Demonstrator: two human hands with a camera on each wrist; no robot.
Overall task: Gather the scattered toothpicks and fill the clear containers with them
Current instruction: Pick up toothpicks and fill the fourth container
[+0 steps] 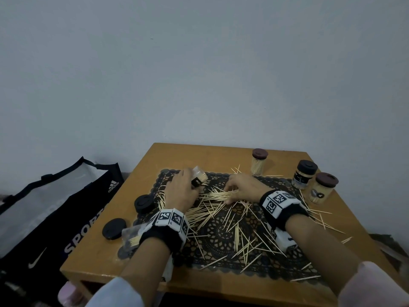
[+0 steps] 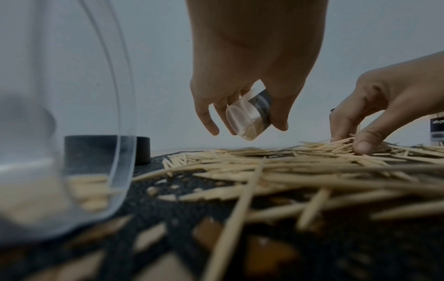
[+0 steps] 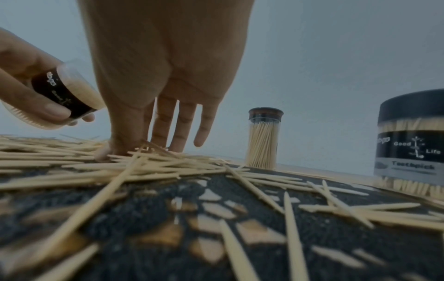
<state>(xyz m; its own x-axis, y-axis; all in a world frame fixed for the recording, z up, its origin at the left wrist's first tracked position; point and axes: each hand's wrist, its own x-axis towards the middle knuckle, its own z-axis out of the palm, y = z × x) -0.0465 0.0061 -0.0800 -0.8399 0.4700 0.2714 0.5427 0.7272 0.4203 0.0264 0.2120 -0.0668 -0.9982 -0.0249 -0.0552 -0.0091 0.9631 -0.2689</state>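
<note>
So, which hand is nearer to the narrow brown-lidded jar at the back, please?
Right. The right hand pinches toothpicks just in front of the jar; the left hand, holding a container, is farther left.

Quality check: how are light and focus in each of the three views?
Head view: dim, flat light, left hand and its clear container slightly smeared. Left wrist view: nearest toothpicks and the lying container out of focus. Right wrist view: foreground mat blurred, capped jar fairly sharp.

3 capped jars (image 1: 305,177) block far-right; 2 lids (image 1: 145,203) at left; near mat (image 1: 221,231) passable, flat toothpicks (image 1: 218,194) only.
</note>
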